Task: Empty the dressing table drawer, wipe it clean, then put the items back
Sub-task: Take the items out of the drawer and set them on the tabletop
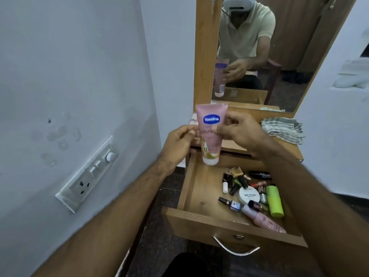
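Surface: cloth [283,127] is waiting there for wiping.
Hands: your left hand [177,144] and right hand [237,127] are both pinching the tube [209,134], lifting it clear.
Drawer [191,186]: standing open, bottles [249,194] remaining inside.

Tube [211,124] above open drawer [199,196]; cloth [283,128] on tabletop, right.
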`<action>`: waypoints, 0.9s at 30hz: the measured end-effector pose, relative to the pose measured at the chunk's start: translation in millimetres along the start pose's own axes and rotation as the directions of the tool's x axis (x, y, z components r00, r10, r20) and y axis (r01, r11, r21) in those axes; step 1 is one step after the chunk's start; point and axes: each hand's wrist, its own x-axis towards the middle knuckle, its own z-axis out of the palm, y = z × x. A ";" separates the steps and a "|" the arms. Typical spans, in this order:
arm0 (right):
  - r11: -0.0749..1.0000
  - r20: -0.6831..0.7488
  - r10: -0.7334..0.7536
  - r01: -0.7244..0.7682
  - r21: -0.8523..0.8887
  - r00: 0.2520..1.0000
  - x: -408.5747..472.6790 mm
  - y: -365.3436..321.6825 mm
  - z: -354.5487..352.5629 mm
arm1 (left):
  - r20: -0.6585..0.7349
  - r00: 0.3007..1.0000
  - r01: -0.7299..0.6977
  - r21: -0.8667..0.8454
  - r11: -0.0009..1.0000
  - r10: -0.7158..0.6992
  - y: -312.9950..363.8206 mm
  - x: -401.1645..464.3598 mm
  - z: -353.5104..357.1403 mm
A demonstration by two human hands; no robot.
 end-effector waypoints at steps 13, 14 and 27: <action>0.992 -0.160 0.032 -0.013 0.123 0.987 65.1 -1.2 40.2 | -0.178 0.975 -0.068 0.333 0.940 0.134 -3.2 59.0 -10.0; 0.991 -0.160 0.043 -0.022 0.129 0.986 67.6 -0.6 40.5 | -0.183 0.974 -0.065 0.339 0.939 0.133 -4.1 60.7 -9.7; 0.995 -0.234 0.088 -0.074 0.067 0.968 53.5 8.4 28.2 | -0.254 0.967 0.081 0.360 0.929 0.014 -10.4 47.0 -4.1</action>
